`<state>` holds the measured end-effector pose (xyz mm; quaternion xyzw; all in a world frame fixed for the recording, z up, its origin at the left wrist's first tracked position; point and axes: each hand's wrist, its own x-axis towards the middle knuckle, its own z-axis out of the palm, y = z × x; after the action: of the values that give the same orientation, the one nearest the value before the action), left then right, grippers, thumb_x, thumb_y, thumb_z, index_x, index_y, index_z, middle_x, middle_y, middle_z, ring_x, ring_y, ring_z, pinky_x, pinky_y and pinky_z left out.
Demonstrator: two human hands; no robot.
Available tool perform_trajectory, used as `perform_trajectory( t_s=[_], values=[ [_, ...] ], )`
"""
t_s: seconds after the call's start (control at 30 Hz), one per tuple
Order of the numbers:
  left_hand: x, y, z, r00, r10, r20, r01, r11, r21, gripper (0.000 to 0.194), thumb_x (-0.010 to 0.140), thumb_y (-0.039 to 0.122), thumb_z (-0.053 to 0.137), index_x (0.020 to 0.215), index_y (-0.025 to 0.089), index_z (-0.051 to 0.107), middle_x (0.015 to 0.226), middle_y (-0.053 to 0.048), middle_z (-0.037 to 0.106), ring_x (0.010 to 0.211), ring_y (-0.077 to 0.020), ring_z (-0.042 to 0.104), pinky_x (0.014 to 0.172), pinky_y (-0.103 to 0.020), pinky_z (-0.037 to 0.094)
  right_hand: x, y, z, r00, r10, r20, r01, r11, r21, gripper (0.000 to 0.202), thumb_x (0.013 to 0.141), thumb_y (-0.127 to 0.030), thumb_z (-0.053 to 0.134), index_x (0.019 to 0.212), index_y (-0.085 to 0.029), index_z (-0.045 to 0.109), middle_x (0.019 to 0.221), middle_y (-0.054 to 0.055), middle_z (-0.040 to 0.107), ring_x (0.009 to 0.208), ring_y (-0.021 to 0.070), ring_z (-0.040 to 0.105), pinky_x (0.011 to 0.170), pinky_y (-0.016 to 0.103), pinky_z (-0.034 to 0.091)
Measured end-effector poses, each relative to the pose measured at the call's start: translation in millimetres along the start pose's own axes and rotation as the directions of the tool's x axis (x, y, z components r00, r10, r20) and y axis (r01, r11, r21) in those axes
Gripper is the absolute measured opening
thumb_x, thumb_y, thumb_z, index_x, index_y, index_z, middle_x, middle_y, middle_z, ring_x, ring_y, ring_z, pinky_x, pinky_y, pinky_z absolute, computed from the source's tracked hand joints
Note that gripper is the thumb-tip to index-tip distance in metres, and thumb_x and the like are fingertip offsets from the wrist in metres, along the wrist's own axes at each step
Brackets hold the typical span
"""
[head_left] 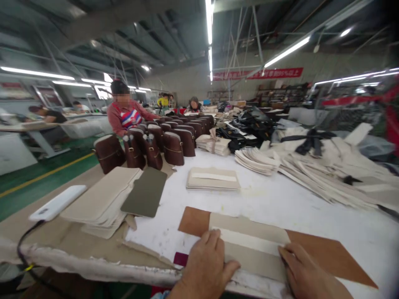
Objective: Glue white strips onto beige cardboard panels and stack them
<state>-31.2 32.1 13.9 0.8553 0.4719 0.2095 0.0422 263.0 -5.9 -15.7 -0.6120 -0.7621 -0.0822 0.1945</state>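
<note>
- Beige panel (254,258) lies flat on the white work surface (280,199) at the near edge of the table (81,245), right in front of me; a white strip (249,241) runs lengthwise along it.
- Brown leather-like material (330,253) shows past both ends of the panel; I cannot tell whether it is one piece or two.
- My left hand (204,259) is unclenched, fingertips down at the strip's left end, thumb spread out over the panel.
- My right hand (301,265) has curled fingers at the strip's right end; I cannot tell whether it grips anything.
- Small purple piece (181,259) just beside my left hand.
- Beyond the panel, a low stack of beige pieces (213,185), white strip on the top one.
- To my left, an olive-green sheet (145,193) overlapping a pile of beige sheets (99,195); farther left, a white device (59,202) with a black cable (23,236).
- Farther back, rows of dark brown bags (173,149), a co-worker in red (134,114) near them.
</note>
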Motion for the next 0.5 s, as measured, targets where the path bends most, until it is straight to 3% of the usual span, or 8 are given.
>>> perform_trajectory(
  t_s=[0.1,0.27,0.43,0.5],
  values=[
    [-1.7,-0.5,-11.6,0.998,0.038,-0.057,-0.039,0.999,-0.023,0.044,0.085,0.035,0.085,0.115,0.006,0.072,0.128,-0.018,0.07,0.119,-0.0339,0.067,0.106,-0.048,0.059,1.8,10.3,-2.1,0.994,0.072,0.083,-0.07,0.997,-0.024,0.043,0.095,-0.017,0.039,0.113,-0.02,0.078,0.121,0.014,0.071,0.092,0.025,0.076,0.077,0.036,0.067],
    [-0.6,-2.4,-15.6,0.985,0.116,-0.125,-0.11,0.993,0.053,0.037,0.08,0.029,0.088,0.105,0.008,0.069,0.123,-0.019,0.072,0.114,-0.0349,0.07,0.099,-0.051,0.062,4.1,12.2,-17.1,0.995,0.019,0.101,-0.028,0.995,0.092,0.044,0.099,-0.02,0.037,0.115,-0.015,0.077,0.12,0.012,0.071,0.101,0.0215,0.075,0.086,0.032,0.065],
    [-0.2,-1.8,-13.7,0.971,0.153,-0.183,-0.144,0.988,0.063,0.033,0.08,0.026,0.087,0.101,0.01,0.067,0.119,-0.019,0.073,0.11,-0.0342,0.072,0.094,-0.051,0.064,22.8,-1.7,-47.2,0.991,-0.045,-0.13,0.043,0.999,-0.012,0.041,0.097,-0.017,0.038,0.11,-0.015,0.076,0.113,0.01,0.074,0.09,0.0219,0.076,0.075,0.036,0.065],
    [-0.3,-1.5,-14.6,0.969,0.157,-0.19,-0.149,0.987,0.057,0.031,0.081,0.026,0.086,0.1,0.011,0.067,0.119,-0.019,0.073,0.11,-0.0339,0.072,0.093,-0.05,0.065,41.8,-10.8,-60.4,0.985,-0.084,-0.147,0.082,0.996,-0.02,0.041,0.098,-0.016,0.037,0.112,-0.016,0.076,0.11,0.008,0.074,0.088,0.0215,0.075,0.075,0.036,0.063]
  ],
)
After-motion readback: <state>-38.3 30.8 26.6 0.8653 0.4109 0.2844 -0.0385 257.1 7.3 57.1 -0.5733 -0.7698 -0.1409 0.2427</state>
